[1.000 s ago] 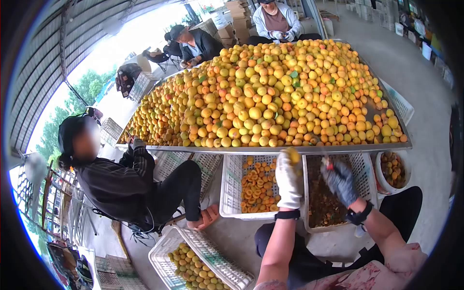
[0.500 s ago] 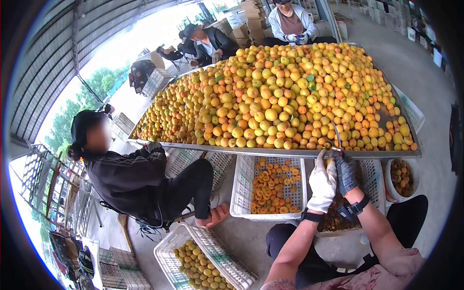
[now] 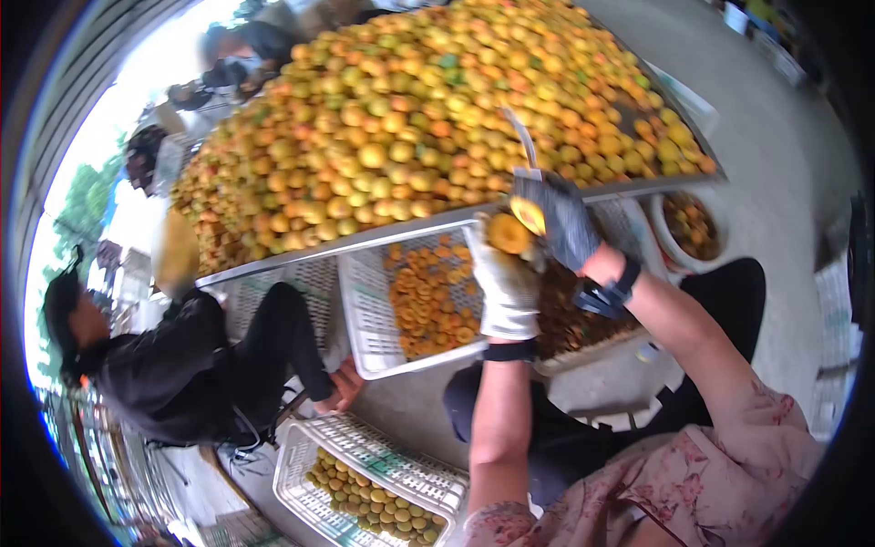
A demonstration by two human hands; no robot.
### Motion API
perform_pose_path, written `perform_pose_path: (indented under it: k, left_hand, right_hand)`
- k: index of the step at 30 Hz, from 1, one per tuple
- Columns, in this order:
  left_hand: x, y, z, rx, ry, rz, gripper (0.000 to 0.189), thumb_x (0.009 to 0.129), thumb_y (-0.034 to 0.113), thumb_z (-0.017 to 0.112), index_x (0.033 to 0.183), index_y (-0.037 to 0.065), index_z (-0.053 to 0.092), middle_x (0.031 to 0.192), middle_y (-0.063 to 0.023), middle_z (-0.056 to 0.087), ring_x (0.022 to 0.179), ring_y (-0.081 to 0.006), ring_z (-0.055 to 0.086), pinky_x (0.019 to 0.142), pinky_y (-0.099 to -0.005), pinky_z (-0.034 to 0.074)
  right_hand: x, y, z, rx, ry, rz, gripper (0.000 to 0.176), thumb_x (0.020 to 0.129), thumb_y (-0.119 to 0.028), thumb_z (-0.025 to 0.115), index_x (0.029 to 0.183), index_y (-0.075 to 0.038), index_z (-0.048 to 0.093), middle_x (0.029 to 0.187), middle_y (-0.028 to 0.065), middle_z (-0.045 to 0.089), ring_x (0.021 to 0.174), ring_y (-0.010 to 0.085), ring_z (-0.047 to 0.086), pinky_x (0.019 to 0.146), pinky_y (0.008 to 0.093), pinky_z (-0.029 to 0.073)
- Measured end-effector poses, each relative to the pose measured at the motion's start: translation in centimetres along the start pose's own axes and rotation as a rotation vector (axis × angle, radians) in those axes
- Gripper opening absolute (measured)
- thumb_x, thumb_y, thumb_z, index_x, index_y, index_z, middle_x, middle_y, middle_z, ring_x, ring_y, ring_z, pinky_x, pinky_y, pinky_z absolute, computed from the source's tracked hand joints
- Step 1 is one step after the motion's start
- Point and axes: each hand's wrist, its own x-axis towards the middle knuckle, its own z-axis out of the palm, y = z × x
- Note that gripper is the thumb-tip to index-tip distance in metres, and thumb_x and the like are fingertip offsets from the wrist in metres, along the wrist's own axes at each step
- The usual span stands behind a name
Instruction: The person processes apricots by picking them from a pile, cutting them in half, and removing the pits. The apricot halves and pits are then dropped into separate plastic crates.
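My left hand (image 3: 507,296), in a white glove, is closed around an apricot half (image 3: 508,235), its cut face showing. My right hand (image 3: 562,221), in a grey glove, grips a knife (image 3: 522,137) with a thin curved blade pointing up and away. Another apricot half (image 3: 527,215), orange inside, sits at the right hand's fingers, close beside the left hand's piece. Both hands are at the near edge of a metal table (image 3: 365,240) heaped with whole apricots (image 3: 392,118). The left fingertips are partly hidden behind the fruit.
A white crate (image 3: 354,314) with apricot halves stands below the table, left of my hands. Under them is a container of dark brown pieces (image 3: 567,319). A white bucket (image 3: 663,239) is to the right. Another crate (image 3: 292,474) holds greenish fruit. A person (image 3: 164,365) sits at left.
The view has turned and tilted down. My hands have drawn back from the table edge and moved slightly apart; two cut apricot faces now show between them.
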Motion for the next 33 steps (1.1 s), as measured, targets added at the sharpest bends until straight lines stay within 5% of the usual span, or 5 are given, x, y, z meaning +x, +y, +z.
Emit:
perform_pose_path:
  k: [7, 12, 16, 25, 33]
  left_hand:
    - [-2.2, 1.4, 0.0, 0.133, -0.222, 0.172, 0.047, 0.098, 0.041, 0.031, 0.111, 0.003, 0.055, 0.056, -0.0061, 0.048, 0.047, -0.0159, 0.045, 0.043, -0.0285, 0.039]
    - [-4.0, 4.8, -2.4, 1.734, 0.870, 0.669, 0.046, 0.092, 0.033, 0.046, 0.121, -0.002, 0.053, 0.111, -0.0187, 0.057, 0.102, -0.0268, 0.055, 0.090, -0.0374, 0.042]
    - [-3.0, 2.6, -3.1, 1.030, 0.255, 0.511, 0.051, 0.096, 0.041, 0.041, 0.128, 0.002, 0.048, 0.126, -0.0097, 0.051, 0.117, -0.0208, 0.047, 0.098, -0.0416, 0.036]
    - [-1.4, -1.2, 0.3, 1.147, 0.111, 0.665, 0.028, 0.093, 0.016, 0.054, 0.116, 0.000, 0.054, 0.093, -0.0047, 0.059, 0.080, -0.0096, 0.054, 0.074, -0.0237, 0.045]
    - [-1.9, -0.3, -0.2, 0.255, 0.031, 0.281, 0.023, 0.090, 0.023, 0.048, 0.098, 0.002, 0.057, 0.085, -0.0113, 0.058, 0.073, -0.0231, 0.058, 0.066, -0.0347, 0.051]
  right_hand:
    - [-1.1, -0.5, -2.4, 0.342, -0.030, 0.058, 0.029, 0.095, -0.024, 0.048, 0.119, -0.008, 0.053, 0.106, 0.0073, 0.062, 0.093, 0.0179, 0.062, 0.075, 0.0292, 0.053]
    - [-1.7, -1.4, -0.9, 0.511, 0.020, 0.273, 0.031, 0.091, -0.027, 0.055, 0.117, -0.012, 0.055, 0.108, 0.0063, 0.062, 0.086, 0.0143, 0.062, 0.061, 0.0275, 0.050]
    - [-2.1, 1.5, 1.2, 0.162, 0.050, -0.015, 0.022, 0.090, -0.026, 0.058, 0.098, -0.007, 0.063, 0.087, 0.0002, 0.062, 0.078, 0.0093, 0.059, 0.071, 0.0246, 0.049]
    - [-0.9, 2.7, 0.6, 0.047, 0.284, 0.036, 0.011, 0.086, -0.011, 0.064, 0.096, -0.006, 0.066, 0.081, -0.0019, 0.063, 0.075, 0.0070, 0.058, 0.067, 0.0204, 0.047]
    - [0.1, -4.1, -1.1, 0.676, -0.033, 0.200, 0.019, 0.090, -0.028, 0.056, 0.086, -0.009, 0.057, 0.058, 0.0000, 0.049, 0.043, 0.0117, 0.044, 0.039, 0.0263, 0.038]
